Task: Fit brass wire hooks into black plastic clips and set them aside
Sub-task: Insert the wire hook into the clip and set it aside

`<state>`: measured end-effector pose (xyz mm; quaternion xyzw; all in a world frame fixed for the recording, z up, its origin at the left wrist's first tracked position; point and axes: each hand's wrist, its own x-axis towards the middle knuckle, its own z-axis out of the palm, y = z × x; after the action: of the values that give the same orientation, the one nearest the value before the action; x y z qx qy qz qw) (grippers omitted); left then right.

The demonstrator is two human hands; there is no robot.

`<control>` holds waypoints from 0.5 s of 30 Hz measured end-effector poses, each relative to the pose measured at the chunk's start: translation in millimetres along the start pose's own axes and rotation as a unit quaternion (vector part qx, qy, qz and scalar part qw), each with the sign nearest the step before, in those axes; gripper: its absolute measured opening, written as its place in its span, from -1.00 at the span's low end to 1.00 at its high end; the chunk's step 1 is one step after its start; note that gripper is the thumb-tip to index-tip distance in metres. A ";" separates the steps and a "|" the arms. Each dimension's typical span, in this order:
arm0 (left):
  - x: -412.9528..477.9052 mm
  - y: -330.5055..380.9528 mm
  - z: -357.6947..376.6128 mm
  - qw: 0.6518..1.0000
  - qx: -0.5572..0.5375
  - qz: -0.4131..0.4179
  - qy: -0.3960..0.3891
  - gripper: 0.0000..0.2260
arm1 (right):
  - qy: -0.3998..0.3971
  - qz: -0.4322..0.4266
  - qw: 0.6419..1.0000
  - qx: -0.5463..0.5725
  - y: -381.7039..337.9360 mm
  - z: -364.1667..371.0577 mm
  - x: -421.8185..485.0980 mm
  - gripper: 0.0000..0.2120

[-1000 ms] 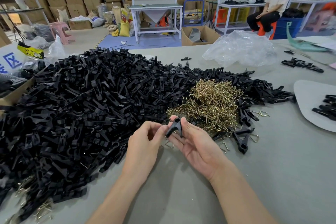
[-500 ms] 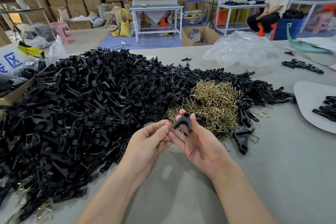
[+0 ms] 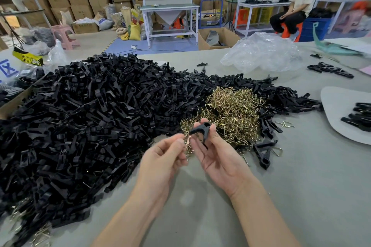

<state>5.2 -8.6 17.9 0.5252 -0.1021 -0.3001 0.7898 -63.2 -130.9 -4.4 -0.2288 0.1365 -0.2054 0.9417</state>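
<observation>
My right hand (image 3: 217,156) lies palm up and pinches a black plastic clip (image 3: 201,131) between thumb and fingertips, the clip's two arms spread. My left hand (image 3: 162,158) is just to its left, fingertips pinching a small brass wire hook (image 3: 187,140) close to the clip. Behind both hands lies a heap of brass wire hooks (image 3: 230,114). A large pile of black clips (image 3: 84,118) covers the left and middle of the grey table (image 3: 301,186).
A few clips with hooks (image 3: 265,152) lie right of my hands. A grey board (image 3: 337,110) at the right edge carries more black clips. Crumpled clear plastic (image 3: 263,54) sits at the back right. A seated person (image 3: 291,8) is beyond the table.
My right hand has lifted the clip slightly and turned it, arms now spread. My left hand let go of the clip and now pinches a brass hook beside it.
</observation>
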 end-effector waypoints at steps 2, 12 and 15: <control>-4.4 -4.5 7.3 0.999 -0.001 -0.028 -0.031 -0.79 | -0.009 -0.005 1.000 -0.030 2.0 1.1 0.4 -0.67; -2.9 -2.2 1.3 0.995 -0.030 -0.078 -0.061 -0.91 | -0.049 -0.051 0.987 -0.143 8.3 6.3 -0.1 -0.71; -0.9 -2.8 -1.8 0.989 -0.064 -0.121 -0.054 -0.92 | -0.044 -0.069 0.982 -0.170 8.2 9.3 -1.4 -0.71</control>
<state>4.3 -7.4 14.7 0.4654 -0.0610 -0.4271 0.7728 -58.5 -120.2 -0.2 -0.4030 0.1120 -0.2335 0.8778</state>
